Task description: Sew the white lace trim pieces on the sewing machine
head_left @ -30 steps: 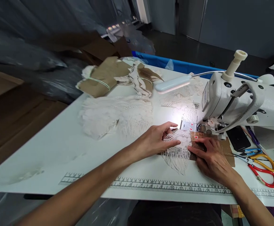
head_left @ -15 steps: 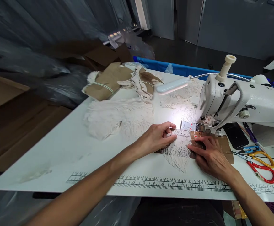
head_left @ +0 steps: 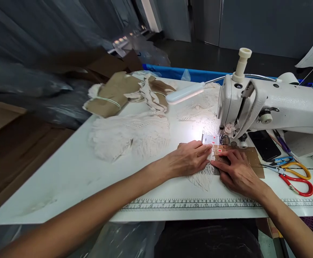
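My left hand [head_left: 190, 160] lies flat on a piece of cream lace [head_left: 201, 178], fingers stretched toward the needle plate [head_left: 209, 139] of a white sewing machine [head_left: 266, 105]. My right hand [head_left: 235, 171] rests beside it, fingers pressing down on a brown cardboard guide [head_left: 250, 157] at the lace's right edge. The two hands nearly touch at the fingertips. Most of the lace is hidden under my left hand.
A lamp [head_left: 184, 93] shines on the white table [head_left: 65, 172]. Piles of lace [head_left: 129, 134] and cardboard-wrapped bundles [head_left: 110, 95] lie at the back left. Red and yellow scissors [head_left: 297, 175] and a black phone [head_left: 264, 144] lie right of the machine. A printed ruler [head_left: 199, 205] runs along the front edge.
My left hand has slid right over the lace, covering more of it, and now lies close to my right hand. The lace has moved toward the needle.
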Demonstrator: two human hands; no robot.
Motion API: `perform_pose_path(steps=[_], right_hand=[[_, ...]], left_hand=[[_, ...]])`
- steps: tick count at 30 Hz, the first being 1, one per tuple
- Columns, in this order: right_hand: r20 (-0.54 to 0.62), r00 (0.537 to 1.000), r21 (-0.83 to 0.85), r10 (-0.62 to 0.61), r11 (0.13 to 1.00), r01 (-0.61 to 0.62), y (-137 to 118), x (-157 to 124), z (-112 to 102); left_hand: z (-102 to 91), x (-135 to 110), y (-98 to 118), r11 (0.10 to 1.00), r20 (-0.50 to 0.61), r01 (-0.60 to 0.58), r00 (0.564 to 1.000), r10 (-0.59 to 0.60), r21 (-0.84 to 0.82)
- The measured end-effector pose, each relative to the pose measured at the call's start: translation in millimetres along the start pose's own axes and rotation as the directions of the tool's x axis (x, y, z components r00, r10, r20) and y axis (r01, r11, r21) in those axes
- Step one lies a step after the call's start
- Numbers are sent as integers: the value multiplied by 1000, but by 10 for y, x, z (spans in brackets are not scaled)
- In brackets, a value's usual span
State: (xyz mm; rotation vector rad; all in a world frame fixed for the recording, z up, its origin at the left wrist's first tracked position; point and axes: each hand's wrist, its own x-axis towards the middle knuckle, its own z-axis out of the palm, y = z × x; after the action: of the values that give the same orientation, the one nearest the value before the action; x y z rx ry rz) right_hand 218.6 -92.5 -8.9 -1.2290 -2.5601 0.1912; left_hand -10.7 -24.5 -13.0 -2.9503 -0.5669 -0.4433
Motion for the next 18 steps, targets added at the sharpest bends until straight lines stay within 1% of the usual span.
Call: perform_pose_path(steps=[2, 5, 9, 13, 16, 18], right_hand=[[3, 1000, -6, -8, 1000, 8, -7, -2, -1], [-11, 1000, -28, -8, 1000, 8, -15, -2, 2], [-16, 999, -77, 29, 997, -30, 18, 7, 7], [-32, 995, -102, 95, 990, -97, 80, 19, 2], [-34, 992, -107, 118, 987, -121, 90, 23, 10], [-34, 991, -115, 133, 984, -136, 80, 23, 26]], left_hand=[[-10, -16, 12, 1000, 21, 12, 1000, -13, 12], [-49, -23, 60, 995, 21, 30, 999, -32, 92], [-67, 72, 75, 988, 82, 85, 992, -96, 133], [-49, 202, 16, 990, 122, 110, 985, -121, 88], [-34, 217, -14, 990, 111, 140, 984, -141, 21], [-22, 197, -19, 987, 82, 163, 983, -162, -3]])
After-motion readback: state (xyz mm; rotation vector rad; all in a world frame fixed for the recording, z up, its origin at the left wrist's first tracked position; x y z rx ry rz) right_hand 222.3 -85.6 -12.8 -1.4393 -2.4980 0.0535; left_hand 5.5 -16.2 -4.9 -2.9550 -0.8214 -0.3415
